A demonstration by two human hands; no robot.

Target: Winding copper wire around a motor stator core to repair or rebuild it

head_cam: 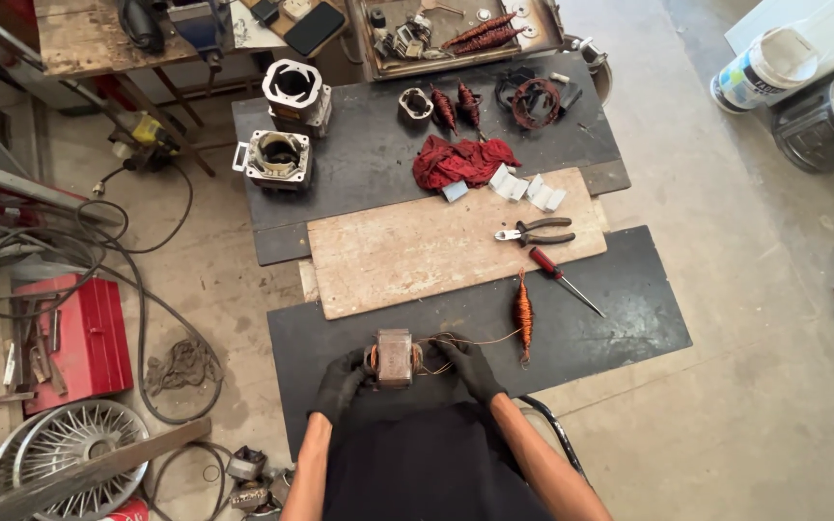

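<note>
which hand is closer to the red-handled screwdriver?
Right. The right hand grips the stator core's right side, below-left of the screwdriver. The left hand is on the core's far side, farther away.

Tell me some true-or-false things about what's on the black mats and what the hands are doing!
1. Both gloved hands, left hand and right hand, hold the grey metal motor core with copper windings. True.
2. The crumpled red rag lies on the concrete floor. False: it lies on the far black mat.
3. The red-handled screwdriver lies below the black-handled pliers in the picture. True.
4. The red metal toolbox sits on the pale wooden board. False: it sits on the floor, left.
</note>
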